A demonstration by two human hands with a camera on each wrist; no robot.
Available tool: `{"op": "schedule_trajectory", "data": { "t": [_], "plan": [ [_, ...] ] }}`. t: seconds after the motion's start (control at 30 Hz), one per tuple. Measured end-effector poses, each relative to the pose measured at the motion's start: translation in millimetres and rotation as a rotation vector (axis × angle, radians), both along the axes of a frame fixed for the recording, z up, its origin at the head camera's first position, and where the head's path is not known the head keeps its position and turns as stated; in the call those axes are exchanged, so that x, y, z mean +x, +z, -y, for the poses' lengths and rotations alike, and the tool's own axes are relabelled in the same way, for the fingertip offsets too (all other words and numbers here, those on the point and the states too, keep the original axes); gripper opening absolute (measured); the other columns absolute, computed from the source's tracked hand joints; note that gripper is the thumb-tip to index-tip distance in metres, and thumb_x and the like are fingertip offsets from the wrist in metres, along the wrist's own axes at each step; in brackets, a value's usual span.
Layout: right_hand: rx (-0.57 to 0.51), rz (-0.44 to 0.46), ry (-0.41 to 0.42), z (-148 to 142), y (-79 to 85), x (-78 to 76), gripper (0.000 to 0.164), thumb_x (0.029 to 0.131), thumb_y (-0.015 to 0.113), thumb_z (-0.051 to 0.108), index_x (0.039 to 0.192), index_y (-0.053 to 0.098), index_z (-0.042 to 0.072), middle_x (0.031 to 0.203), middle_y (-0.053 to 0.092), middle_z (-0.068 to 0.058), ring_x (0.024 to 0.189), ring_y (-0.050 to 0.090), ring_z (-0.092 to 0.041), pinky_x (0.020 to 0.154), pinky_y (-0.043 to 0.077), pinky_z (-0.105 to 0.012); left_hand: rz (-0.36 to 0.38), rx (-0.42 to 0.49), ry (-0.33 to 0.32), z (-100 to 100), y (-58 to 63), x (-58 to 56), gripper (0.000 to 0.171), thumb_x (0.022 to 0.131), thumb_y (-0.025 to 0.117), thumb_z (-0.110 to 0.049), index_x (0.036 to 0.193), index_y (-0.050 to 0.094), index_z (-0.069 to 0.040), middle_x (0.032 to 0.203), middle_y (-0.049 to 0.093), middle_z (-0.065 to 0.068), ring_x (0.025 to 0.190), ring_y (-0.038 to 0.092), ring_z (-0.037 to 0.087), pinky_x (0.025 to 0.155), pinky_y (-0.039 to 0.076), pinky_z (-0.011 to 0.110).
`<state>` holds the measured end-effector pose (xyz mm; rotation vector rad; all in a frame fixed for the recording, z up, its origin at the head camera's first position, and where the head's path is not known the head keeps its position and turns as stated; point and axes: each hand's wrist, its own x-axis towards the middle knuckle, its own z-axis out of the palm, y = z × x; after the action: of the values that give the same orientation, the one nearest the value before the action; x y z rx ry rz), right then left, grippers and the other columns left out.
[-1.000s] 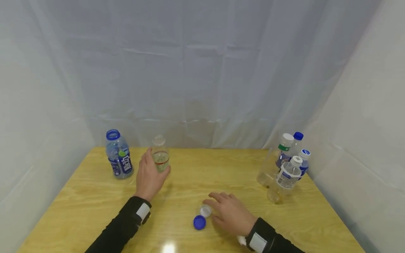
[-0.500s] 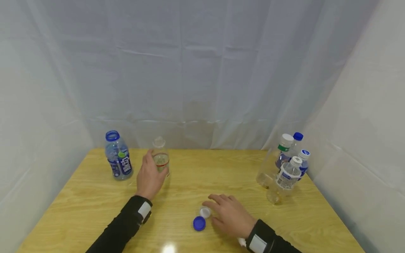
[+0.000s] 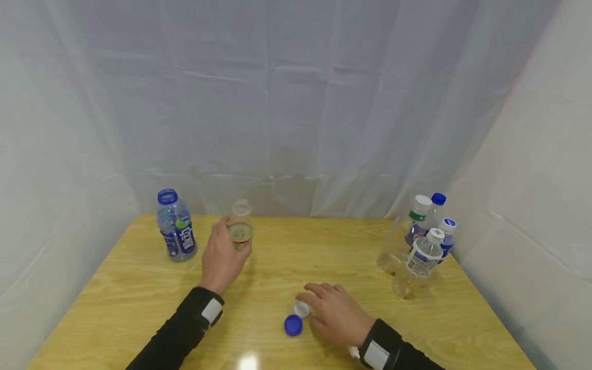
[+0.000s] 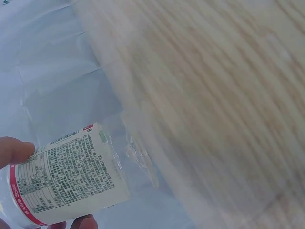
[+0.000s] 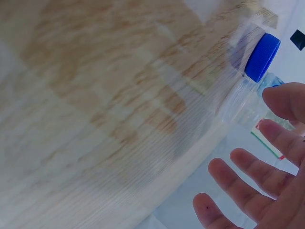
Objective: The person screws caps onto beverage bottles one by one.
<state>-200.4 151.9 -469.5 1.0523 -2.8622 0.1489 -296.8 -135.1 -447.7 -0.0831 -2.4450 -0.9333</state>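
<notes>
My left hand (image 3: 225,262) grips a clear plastic bottle (image 3: 242,226) left of the table's middle, thumb on one side and fingers on the other. Its white label (image 4: 71,176) with green print and a red stripe fills the lower left of the left wrist view. Whether the base touches the table I cannot tell. Near the front, my right hand (image 3: 339,314) is spread with loose fingers and holds nothing. Beside its fingertips lie a white cap (image 3: 301,309) and a blue cap (image 3: 293,325). The right wrist view also has the blue cap (image 5: 263,57) beyond the thumb.
An uncapped blue-necked bottle (image 3: 177,228) stands at the left. Several capped bottles cluster at the right, one with a white cap and label (image 3: 424,259) in front. A small white object (image 3: 353,352) lies by my right wrist. White sheeting (image 3: 296,103) hangs behind the table.
My left hand has shifted a little to the right with the bottle. My right hand and the two caps stay in place.
</notes>
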Motion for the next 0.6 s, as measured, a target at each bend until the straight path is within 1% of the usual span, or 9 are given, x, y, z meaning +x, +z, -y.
{"op": "schedule_trajectory", "data": {
  "t": [0.2,0.4,0.6],
  "plan": [
    [0.006,0.02,-0.01,2.8,-0.5,-1.3,0.05,0.093,0.067,0.028,0.142,0.056,0.027,0.142,0.057,-0.003,0.122,0.059,-0.022,0.095,0.052,-0.05,-0.063,-0.044,-0.05,-4.3,10.1,11.3,0.082,0.078,0.082,-0.027,0.143,0.041,0.001,0.122,0.054,0.021,0.108,0.06,0.038,0.086,0.054,0.055],
    [0.009,0.023,-0.01,6.2,-2.1,-3.2,0.05,0.092,0.067,0.026,0.141,0.056,0.029,0.142,0.057,-0.002,0.123,0.059,-0.023,0.095,0.052,-0.049,-0.087,-0.062,-0.071,-7.8,16.4,19.9,0.08,0.077,0.083,-0.029,0.14,0.043,0.0,0.122,0.055,0.019,0.106,0.061,0.036,0.085,0.055,0.053],
    [-0.006,0.048,0.024,7.9,-2.7,-4.1,0.051,0.092,0.07,0.023,0.14,0.056,0.029,0.143,0.056,-0.002,0.124,0.059,-0.025,0.094,0.053,-0.05,-0.135,-0.079,-0.095,-10.0,20.9,30.3,0.079,0.075,0.084,-0.029,0.138,0.046,-0.002,0.117,0.056,0.017,0.1,0.062,0.035,0.081,0.055,0.051]
  ]
}}
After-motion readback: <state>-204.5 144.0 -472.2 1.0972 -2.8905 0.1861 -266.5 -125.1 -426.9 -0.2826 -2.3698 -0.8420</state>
